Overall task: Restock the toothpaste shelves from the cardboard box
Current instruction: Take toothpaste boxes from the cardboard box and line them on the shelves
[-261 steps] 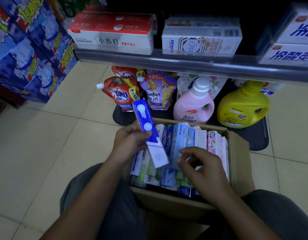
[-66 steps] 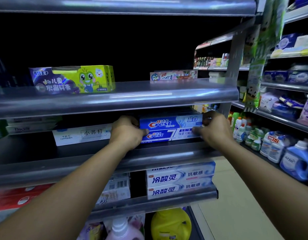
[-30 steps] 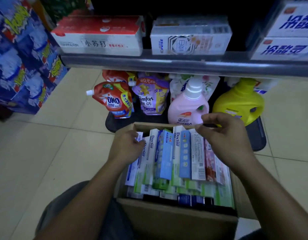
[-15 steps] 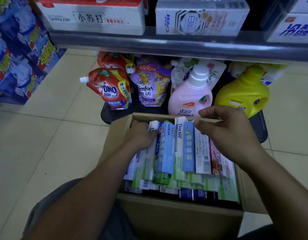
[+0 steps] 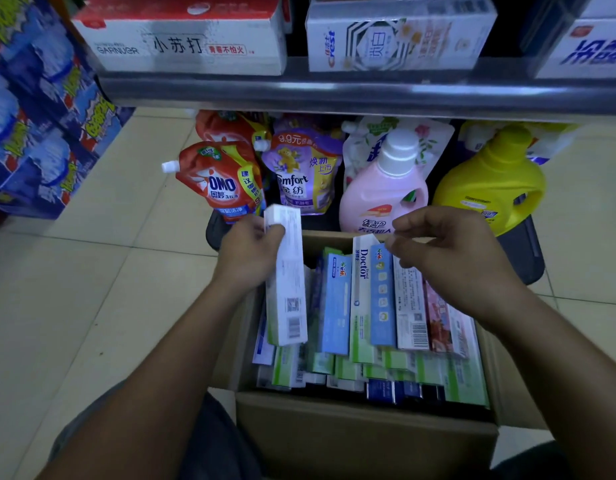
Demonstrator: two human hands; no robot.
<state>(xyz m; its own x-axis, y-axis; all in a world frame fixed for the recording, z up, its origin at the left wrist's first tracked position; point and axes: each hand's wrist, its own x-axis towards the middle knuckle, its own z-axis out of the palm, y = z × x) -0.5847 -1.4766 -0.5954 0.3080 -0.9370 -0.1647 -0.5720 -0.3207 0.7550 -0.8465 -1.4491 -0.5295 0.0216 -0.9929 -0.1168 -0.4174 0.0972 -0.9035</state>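
Cardboard box (image 5: 365, 441) at my knees is packed w/ toothpaste cartons (image 5: 376, 306), so most restocking's left, I'd say. Left hand (image 5: 249, 252) grips one white carton (image 5: 287, 278), raised partway out. Right hand (image 5: 452, 251) is curled over the Doctor carton (image 5: 362, 289) top; can't tell if it's pinching. Shelf (image 5: 334, 91) beyond shows dark gaps btwn packs.

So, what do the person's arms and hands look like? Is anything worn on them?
The left forearm and right forearm are bare to the frame edge: no sleeves show. The left hand and right hand wear no gloves, and I see no ring, watch or bracelet. The light is dim, so small marks could be missed.
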